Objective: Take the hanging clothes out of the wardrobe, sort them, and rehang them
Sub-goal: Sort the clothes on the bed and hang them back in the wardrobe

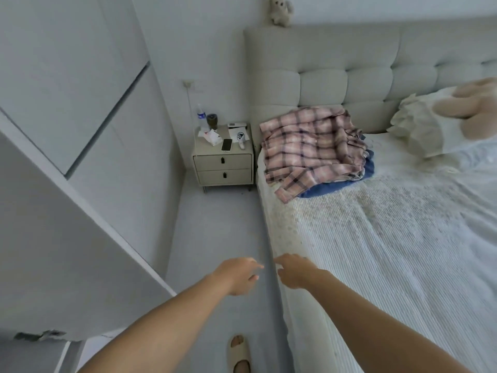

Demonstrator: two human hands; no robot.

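Both hands out, nothing held.
Left hand (pixel 236 275) and right hand (pixel 293 270) reach forward, fingers relaxed and empty; pink plaid shirt (pixel 312 146) lies heaped on the white-covered bed (pixel 390 251).

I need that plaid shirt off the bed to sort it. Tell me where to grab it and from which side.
Probably best to take the plaid shirt at its near edge, where a loose fold hangs toward the bed's side over the blue garment. Come from the aisle side, near the nightstand. It lies crumpled on top of the pile, with no hanger visible. Both the left hand and the right hand are free.
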